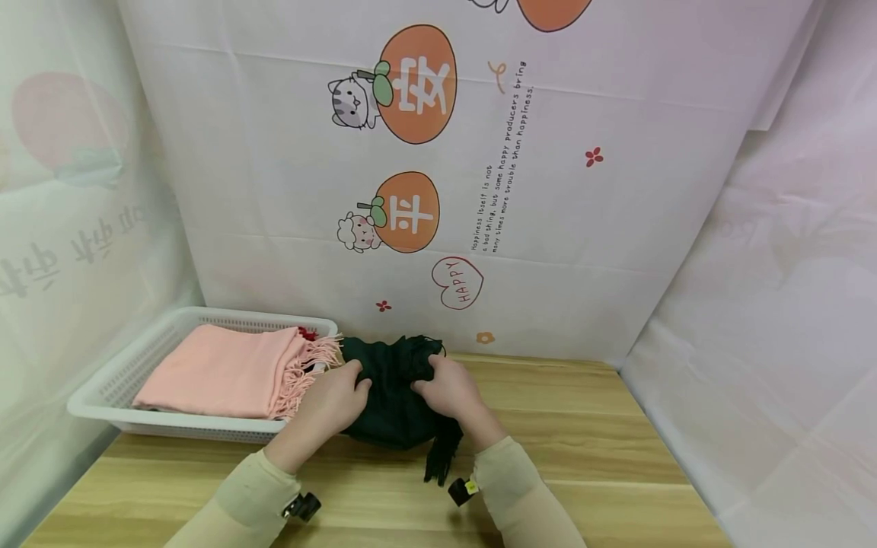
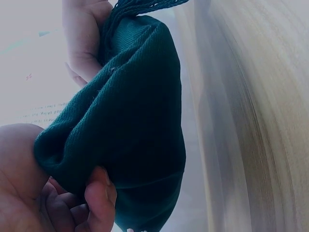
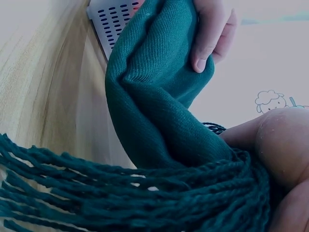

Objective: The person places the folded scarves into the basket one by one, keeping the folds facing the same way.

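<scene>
Both hands grip a folded dark green fringed scarf (image 1: 393, 403), lifted above the wooden table. My left hand (image 1: 336, 397) pinches its left edge; the left wrist view shows the thumb and curled fingers around the cloth (image 2: 140, 116). At the other end my right hand (image 1: 448, 387) holds the scarf beside its fringe. Braided tassels (image 3: 145, 193) hang below that hand in the right wrist view, and some of its fingers are hidden. Left of the scarf, a folded pink scarf (image 1: 222, 369) with fringe lies in a white plastic basket (image 1: 103, 411).
A bit of red fringe (image 1: 307, 333) shows behind the pink scarf in the basket. The wood-grain table (image 1: 575, 434) extends to the right. White printed sheeting (image 1: 582, 228) stands upright behind the table and at both sides.
</scene>
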The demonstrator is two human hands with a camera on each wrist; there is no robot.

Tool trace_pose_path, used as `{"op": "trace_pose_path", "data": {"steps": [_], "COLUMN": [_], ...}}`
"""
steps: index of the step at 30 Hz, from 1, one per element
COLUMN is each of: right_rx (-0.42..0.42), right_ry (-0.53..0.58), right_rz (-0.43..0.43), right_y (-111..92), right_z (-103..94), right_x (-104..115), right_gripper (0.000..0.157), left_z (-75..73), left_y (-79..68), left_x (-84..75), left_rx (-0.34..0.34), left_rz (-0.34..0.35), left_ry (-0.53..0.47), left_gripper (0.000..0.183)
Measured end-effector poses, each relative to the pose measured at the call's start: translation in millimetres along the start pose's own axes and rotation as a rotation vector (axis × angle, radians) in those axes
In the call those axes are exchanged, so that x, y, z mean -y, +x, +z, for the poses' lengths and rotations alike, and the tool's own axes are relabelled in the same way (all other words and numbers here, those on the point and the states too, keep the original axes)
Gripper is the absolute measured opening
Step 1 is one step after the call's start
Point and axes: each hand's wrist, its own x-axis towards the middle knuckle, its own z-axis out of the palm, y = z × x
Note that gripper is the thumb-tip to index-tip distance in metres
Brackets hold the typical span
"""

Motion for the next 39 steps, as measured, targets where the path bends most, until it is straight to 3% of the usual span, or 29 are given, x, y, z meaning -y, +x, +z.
{"op": "trace_pose_path", "data": {"steps": [20,29,39], "right_rx": [-0.009,0.005,0.003], "right_ry": [-0.024,-0.007,-0.002], "right_rz": [-0.008,-0.009,-0.023], "right_y": [-0.7,-2.6,-4.1], "right_z": [2.1,1.4,2.4], "right_x": [2.9,5.8,9.0], "right_gripper": [0.058,0.047,0.051], "left_z": [-0.6,-3.0,-5.9], "left_y": [1.1,0.1,0.5], "left_x": [0.9,1.0,1.2], "left_rx": [0.007,0.0,0.011], "left_rz": [-0.002,0.003,0.003], "left_ry": [0.005,0.007,0.0], "left_gripper": [0.021,0.022,0.021]}}
